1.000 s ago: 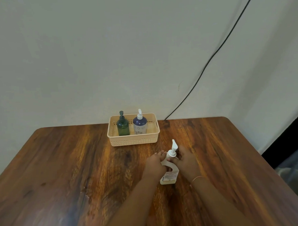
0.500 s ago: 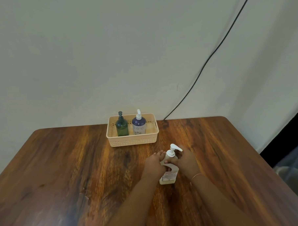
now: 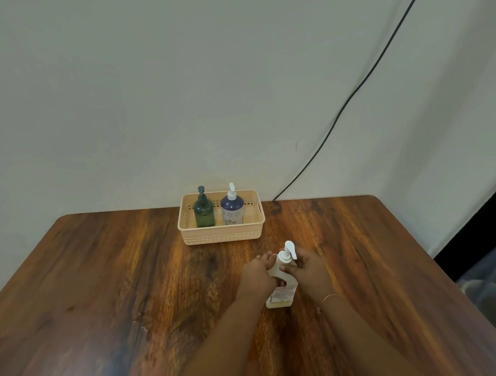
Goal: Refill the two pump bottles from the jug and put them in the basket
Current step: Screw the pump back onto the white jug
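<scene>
Left hand (image 3: 256, 275) and right hand (image 3: 308, 270) each grip closed around white pump jug (image 3: 282, 288), upright on table (image 3: 103, 279). Basket (image 3: 222, 234) at 11 o'clock holds green bottle (image 3: 203, 211) and blue bottle (image 3: 232, 209).

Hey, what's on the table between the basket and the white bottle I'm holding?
Nothing: head view shows bare wooden table between basket and white bottle.

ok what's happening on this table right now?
A person has both hands on a white pump bottle standing on the wooden table. The left hand grips its body and the right hand is at the pump collar. A green pump bottle and a blue pump bottle stand upright in the beige basket by the wall. No jug is in view.
</scene>
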